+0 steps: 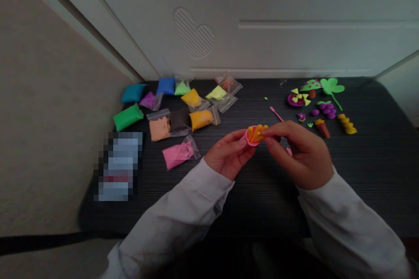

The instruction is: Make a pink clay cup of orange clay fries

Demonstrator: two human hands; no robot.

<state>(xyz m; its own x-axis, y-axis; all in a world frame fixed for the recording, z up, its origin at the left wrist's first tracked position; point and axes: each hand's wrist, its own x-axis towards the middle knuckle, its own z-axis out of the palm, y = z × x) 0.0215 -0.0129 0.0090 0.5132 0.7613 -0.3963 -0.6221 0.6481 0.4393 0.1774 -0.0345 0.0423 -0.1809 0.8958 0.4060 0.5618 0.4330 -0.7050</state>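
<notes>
My left hand [228, 153] is closed around a small pink clay cup [251, 141], its thumb against the near side. Several yellow-orange clay sticks [255, 131], shaped like French fries, poke up out of the cup. My right hand [299, 152] reaches in from the right, thumb and index finger pinched at the rightmost stick by the cup's rim. Its fingertips partly cover that stick. Just beyond the right hand lies a pink modelling tool [276, 113], and part of another pink piece [289, 151] shows beneath the palm.
Bags of coloured clay, such as a pink one [178, 155] and a green one [128, 117], lie left on the dark table [262, 209]. A blurred-out phone-like object [121, 165] is at far left. Finished clay pieces, including purple grapes [327, 110], sit at right. A white panel stands behind.
</notes>
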